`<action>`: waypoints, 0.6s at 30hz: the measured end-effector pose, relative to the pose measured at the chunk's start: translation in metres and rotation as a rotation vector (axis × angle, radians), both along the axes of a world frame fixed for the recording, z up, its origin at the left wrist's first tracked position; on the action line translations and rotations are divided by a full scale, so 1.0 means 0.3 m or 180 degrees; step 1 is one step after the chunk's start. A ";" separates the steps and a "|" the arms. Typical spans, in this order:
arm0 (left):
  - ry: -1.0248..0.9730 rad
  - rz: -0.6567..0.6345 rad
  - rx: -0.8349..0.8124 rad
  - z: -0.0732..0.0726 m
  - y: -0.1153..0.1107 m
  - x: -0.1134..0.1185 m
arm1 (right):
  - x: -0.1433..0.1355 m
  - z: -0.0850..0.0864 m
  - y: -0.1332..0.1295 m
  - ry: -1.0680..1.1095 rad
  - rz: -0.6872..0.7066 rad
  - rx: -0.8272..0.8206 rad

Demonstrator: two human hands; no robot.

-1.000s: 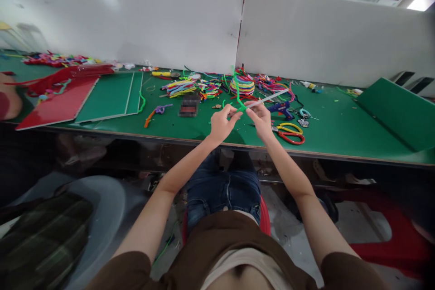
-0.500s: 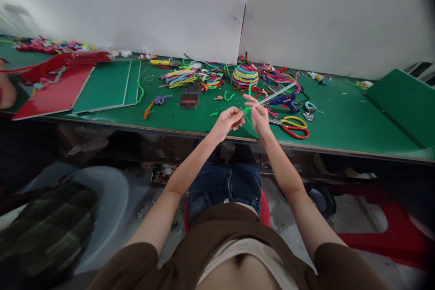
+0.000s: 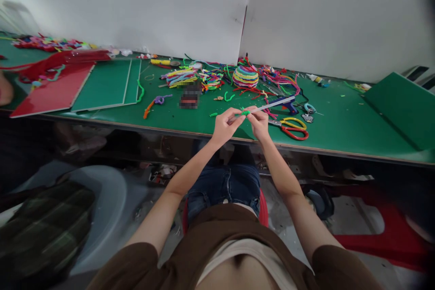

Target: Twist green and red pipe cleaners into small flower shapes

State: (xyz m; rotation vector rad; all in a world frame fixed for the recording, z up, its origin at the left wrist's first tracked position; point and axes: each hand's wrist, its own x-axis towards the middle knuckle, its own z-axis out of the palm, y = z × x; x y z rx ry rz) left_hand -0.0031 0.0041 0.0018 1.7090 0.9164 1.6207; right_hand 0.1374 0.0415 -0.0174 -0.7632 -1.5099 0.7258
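A green pipe cleaner [image 3: 245, 112] is bunched around a long, thin, pale strip [image 3: 277, 103], between my two hands. My left hand [image 3: 224, 126] is closed in a pinch at the left end of the strip, against the green coil. With thumb and fingers together, my right hand [image 3: 259, 124] pinches just right of the coil, and the strip sticks out beyond it to the upper right. The fingers partly cover the coil. Right of my right hand lie scissors [image 3: 295, 128] with yellow and red handles, and behind them a blue glue gun [image 3: 288, 105].
A striped, multicoloured dome [image 3: 245, 76] stands at the back among bundles of pipe cleaners [image 3: 180, 77]. An orange and purple twisted piece [image 3: 157, 103] lies left. Green and red boards [image 3: 105, 86] are farther left; another green board [image 3: 404, 108] tilts up at right.
The green pipe cleaner's upright end has gone down, leaving a compact coil on the strip. My hands have come closer together, and the strip's far end has dropped lower.
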 end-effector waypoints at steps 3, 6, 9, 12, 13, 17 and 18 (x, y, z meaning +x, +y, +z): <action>0.0624 0.0643 0.0676 -0.006 0.002 -0.012 | -0.004 0.014 -0.012 0.0305 0.0250 -0.0167; 0.1402 0.1210 0.1482 -0.016 0.018 -0.037 | -0.003 0.039 -0.026 0.0519 0.0498 -0.0517; 0.1960 0.1364 0.1952 -0.033 0.048 -0.069 | 0.001 0.065 -0.037 0.0568 0.0601 -0.1070; 0.2267 0.1238 0.2023 -0.040 0.078 -0.088 | 0.000 0.083 -0.040 0.0493 0.0603 -0.1552; 0.2333 0.1220 0.1985 -0.037 0.083 -0.090 | -0.004 0.087 -0.039 0.0487 0.0561 -0.1598; 0.2373 0.1332 0.1698 0.000 0.066 -0.078 | -0.027 0.093 -0.040 0.0501 0.0321 -0.1347; 0.2356 0.1333 0.1599 0.013 0.055 -0.074 | -0.033 0.093 -0.041 0.0495 0.0276 -0.1274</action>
